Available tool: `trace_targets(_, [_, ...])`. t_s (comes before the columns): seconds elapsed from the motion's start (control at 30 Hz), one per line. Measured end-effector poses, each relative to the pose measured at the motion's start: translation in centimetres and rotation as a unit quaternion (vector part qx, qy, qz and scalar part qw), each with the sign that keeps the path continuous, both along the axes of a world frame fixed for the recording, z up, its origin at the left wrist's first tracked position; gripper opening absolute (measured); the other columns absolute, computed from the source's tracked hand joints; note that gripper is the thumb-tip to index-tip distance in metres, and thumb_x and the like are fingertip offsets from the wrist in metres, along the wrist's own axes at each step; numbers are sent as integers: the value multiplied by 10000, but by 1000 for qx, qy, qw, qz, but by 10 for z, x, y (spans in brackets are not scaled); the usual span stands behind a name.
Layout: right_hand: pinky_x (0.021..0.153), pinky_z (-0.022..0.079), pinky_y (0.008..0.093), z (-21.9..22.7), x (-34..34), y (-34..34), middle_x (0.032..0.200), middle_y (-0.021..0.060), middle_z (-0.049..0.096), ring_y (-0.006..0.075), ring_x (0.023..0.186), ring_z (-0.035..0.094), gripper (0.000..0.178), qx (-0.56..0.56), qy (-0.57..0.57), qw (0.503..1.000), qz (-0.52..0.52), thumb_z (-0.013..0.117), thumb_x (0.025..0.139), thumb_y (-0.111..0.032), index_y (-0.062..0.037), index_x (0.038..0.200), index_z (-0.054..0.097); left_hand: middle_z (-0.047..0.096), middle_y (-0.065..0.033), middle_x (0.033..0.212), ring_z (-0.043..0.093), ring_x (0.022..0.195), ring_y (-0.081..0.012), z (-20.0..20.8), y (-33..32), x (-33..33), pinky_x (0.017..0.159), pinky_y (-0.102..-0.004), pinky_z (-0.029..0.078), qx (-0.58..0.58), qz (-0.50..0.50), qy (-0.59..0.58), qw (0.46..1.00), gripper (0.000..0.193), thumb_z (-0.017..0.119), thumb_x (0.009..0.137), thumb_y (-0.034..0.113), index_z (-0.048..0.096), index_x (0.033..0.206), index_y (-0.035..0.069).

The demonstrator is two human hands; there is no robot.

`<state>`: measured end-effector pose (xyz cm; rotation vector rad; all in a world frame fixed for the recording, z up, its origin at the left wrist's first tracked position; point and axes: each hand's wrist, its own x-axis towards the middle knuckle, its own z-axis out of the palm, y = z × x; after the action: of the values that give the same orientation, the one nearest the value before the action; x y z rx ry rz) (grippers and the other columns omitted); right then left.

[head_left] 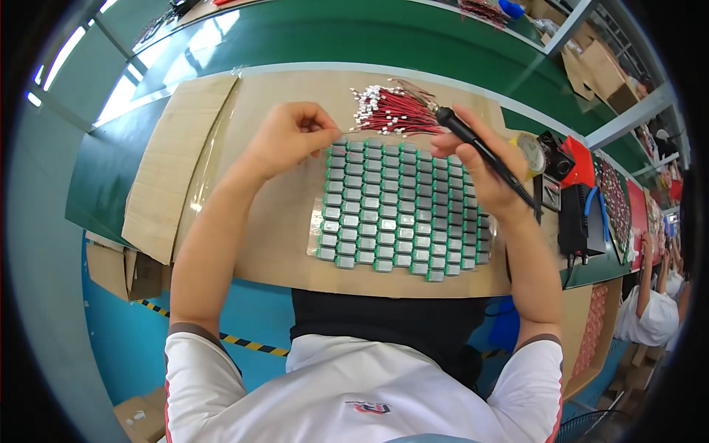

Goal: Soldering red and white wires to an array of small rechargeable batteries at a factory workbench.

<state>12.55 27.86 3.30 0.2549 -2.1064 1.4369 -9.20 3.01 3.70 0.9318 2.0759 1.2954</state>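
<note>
Left hand pinches a thin, floppy wire mid-frame; right hand grips soldering iron by its handle; wire likely light.

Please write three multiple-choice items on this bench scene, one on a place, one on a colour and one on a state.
1. Where does the wire bundle lie?
A. beyond the grid of small parts
B. on the floor
C. in a box

2. What colour are most of the wires?
A. blue
B. red
C. yellow

3. What does the right hand hold?
A. nothing
B. a cup
C. a black soldering iron

Answers: 1 A, the bundle lies past the grid's far edge. 2 B, the strands are red with white ends. 3 C, the fingers wrap its black handle.
</note>
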Motion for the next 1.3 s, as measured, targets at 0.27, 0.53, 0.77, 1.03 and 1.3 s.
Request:
trace_targets(0.27, [747, 611, 272, -7, -30, -17, 1025, 132, 759, 165, 829, 766, 301, -37, -73, 996, -18, 698, 977, 18, 49, 1276, 717, 655, -2, 726, 551, 559, -44, -27, -20, -28, 442, -232, 408, -56, 11, -49, 997, 117, 755, 959, 114, 729, 944, 1])
trace_targets(0.53, [834, 609, 316, -21, -43, -17, 1021, 164, 782, 211, 861, 781, 334, 89, -76, 993, 23, 686, 963, 29, 74, 1293, 703, 646, 20, 694, 509, 536, -31, -30, -14, -26, 416, -223, 365, -36, -4, 15, 999, 153, 782, 952, 150, 752, 927, 1])
trace_targets(0.77, [829, 605, 318, -30, -46, -18, 1024, 172, 779, 217, 887, 786, 353, 82, -70, 994, 29, 705, 942, 41, 76, 1293, 704, 612, 26, 652, 468, 463, -26, -27, -14, -29, 409, -227, 352, -42, 36, -41, 998, 167, 784, 956, 153, 735, 910, 0])
trace_targets(1.03, [827, 605, 324, -32, -45, -21, 1005, 159, 785, 214, 875, 784, 349, 92, -71, 993, 11, 739, 918, 28, 70, 1264, 723, 636, 2, 667, 498, 464, -56, -25, -14, -31, 412, -254, 388, -40, 44, -53, 997, 206, 785, 939, 177, 732, 916, -20])
trace_targets(1.3, [821, 600, 318, -32, -44, -21, 982, 151, 787, 215, 872, 783, 346, 94, -74, 993, 7, 753, 914, 10, 65, 1255, 727, 668, 20, 686, 517, 502, -23, -25, -17, -32, 414, -211, 368, -84, 27, -15, 996, 180, 811, 938, 184, 744, 902, 20])
